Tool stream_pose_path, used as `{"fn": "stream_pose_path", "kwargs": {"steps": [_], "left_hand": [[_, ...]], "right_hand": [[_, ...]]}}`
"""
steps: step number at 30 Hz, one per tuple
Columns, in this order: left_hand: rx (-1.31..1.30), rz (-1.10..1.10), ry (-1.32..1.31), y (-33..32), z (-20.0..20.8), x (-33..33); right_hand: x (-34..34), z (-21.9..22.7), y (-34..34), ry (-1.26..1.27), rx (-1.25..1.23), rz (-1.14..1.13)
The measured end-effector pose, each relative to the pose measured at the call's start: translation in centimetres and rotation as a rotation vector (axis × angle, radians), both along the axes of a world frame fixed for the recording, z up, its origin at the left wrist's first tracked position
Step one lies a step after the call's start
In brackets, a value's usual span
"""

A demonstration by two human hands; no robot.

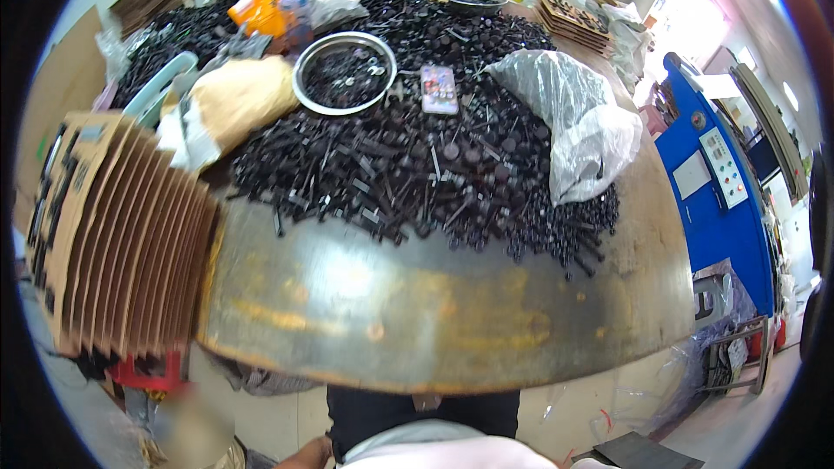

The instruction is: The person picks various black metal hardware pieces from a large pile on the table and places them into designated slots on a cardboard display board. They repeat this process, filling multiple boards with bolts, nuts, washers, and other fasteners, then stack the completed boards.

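Note:
At the lower edge, a bare part of my left arm or hand shows beside my dark trousers, below the table. Its fingers cannot be made out, nor whether anything is in them. My right hand is out of view. Before me, a large heap of small black parts, many like bolts or pins with some round discs, covers the far part of the metal table. A round metal bowl with black parts in it rests on the heap. Right of the bowl lies a phone in a clear case.
Stacked brown cardboard sheets stand at the table's left edge. A clear plastic bag rests at the right. A tan sack and an orange bag lie farther back. Two people work across the table. A blue machine stands right.

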State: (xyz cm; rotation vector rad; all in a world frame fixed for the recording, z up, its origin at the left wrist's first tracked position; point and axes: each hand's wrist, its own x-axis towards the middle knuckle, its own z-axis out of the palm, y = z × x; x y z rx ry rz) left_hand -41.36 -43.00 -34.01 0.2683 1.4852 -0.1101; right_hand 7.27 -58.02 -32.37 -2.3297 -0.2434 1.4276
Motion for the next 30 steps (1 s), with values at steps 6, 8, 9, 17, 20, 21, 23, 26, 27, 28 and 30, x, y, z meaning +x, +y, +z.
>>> {"fn": "stream_pose_path", "kwargs": {"steps": [6,8,9,17,20,21,23,26,27,28,30], "left_hand": [[0.212,0.002,0.062,10.1,2.6,3.3],[0.29,-0.008,0.044,12.6,2.8,4.1],[0.336,-0.008,0.037,13.6,2.9,4.1],[0.659,0.016,-0.026,17.9,5.2,3.9],[0.761,0.114,-0.059,15.6,4.4,0.6],[0.809,0.191,-0.036,13.7,4.0,-2.6],[0.994,0.397,0.045,10.3,3.9,-9.9],[1.293,0.984,0.139,11.8,12.4,-12.6],[1.5,0.998,0.095,13.2,17.5,-15.3],[1.602,1.167,0.08,14.2,22.6,-16.6],[1.81,1.144,0.034,15.1,31.1,-23.2]], "right_hand": [[0.2,-1.3,9.5,-0.025,0.035,0.227],[0.4,-1.8,11.5,-0.055,0.049,0.299],[0.5,-1.9,12.6,-0.068,0.062,0.341],[1.6,-1.8,11.6,-0.212,0.185,0.614],[2.7,-2.5,5.7,-0.277,0.334,0.943],[2.0,0.2,5.4,-0.305,0.306,1.107],[-0.1,10.2,8.7,-0.462,-0.095,1.409],[-3.5,26.7,9.4,-0.403,0.195,1.25],[-5.8,32.4,12.1,-0.258,0.333,1.104],[-6.9,35.4,15.4,-0.373,0.626,1.273],[-13.5,43.5,22.5,-0.378,0.886,1.245]]}}
